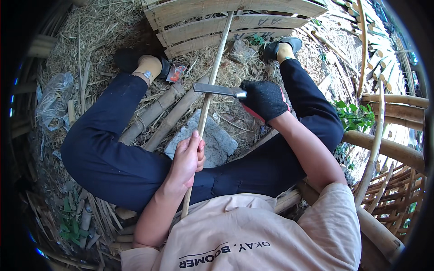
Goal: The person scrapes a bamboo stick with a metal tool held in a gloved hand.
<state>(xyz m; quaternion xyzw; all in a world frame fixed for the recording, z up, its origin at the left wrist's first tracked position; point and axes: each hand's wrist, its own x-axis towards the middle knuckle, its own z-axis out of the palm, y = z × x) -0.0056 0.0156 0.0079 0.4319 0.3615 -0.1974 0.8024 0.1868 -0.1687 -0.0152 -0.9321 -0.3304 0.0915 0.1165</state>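
Observation:
My bare left hand (187,156) is closed round a long, pale bamboo strip (216,67). The strip slants from my waist up to the slatted wooden crate (190,27), where its far end overlaps the slats. In a black glove with a red edge, my right hand (264,100) grips a knife, its handle mostly hidden in the fist. The knife's broad, flat blade (214,89) lies across the strip, beyond my left hand. Below the strip, between my legs, sits a grey stone block (212,142).
Two bamboo poles (169,113) lie on the straw-strewn ground by my left leg. A clear plastic bag (54,95) is at the far left. Cut bamboo pieces (379,63) are piled at the far right, above bamboo rails (393,149) and a woven basket (400,198).

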